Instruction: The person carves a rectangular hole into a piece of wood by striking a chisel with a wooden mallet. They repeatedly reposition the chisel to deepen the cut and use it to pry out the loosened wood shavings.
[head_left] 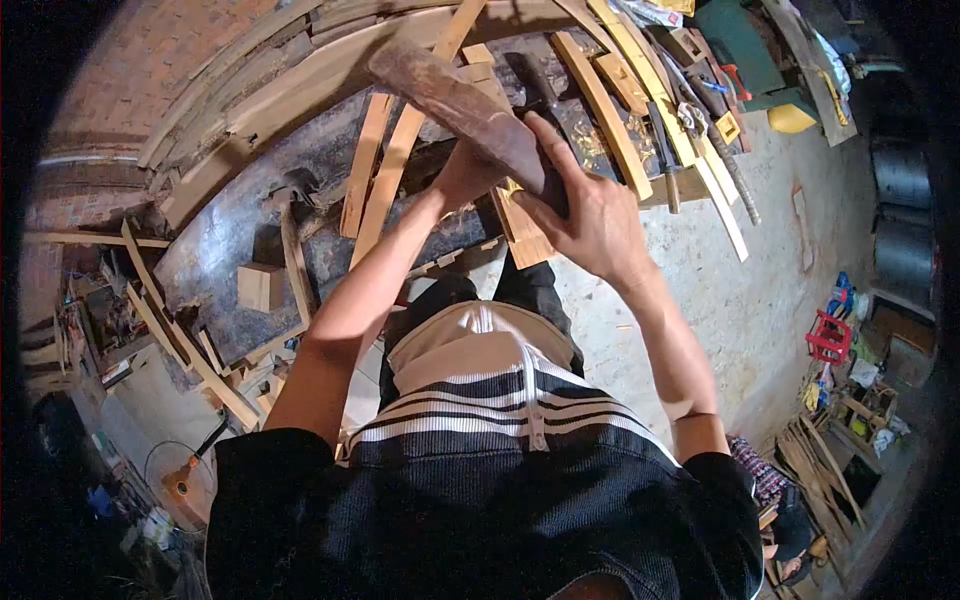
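A long, dark brown block with worn surfaces, which looks like wood (450, 100), slants across the upper middle of the head view. Its lower right end lies between the thumb and forefinger of my right hand (600, 220), which is closed on it. My left hand (468, 182) is in shadow underneath the block; its fingers are hidden, so their grip cannot be made out. Just below the block, a pale wooden piece (528, 248) projects toward me from the dark workbench (345, 262). A dark-headed tool (530, 80) lies behind the block.
Long wooden strips (390, 170) cross the bench, with more boards (605, 120) to the right. A chisel-like tool (672, 185) lies near the right edge. A small wood block (260, 287) sits at left. Another person (790, 530) is at lower right, near stacked planks (815, 465).
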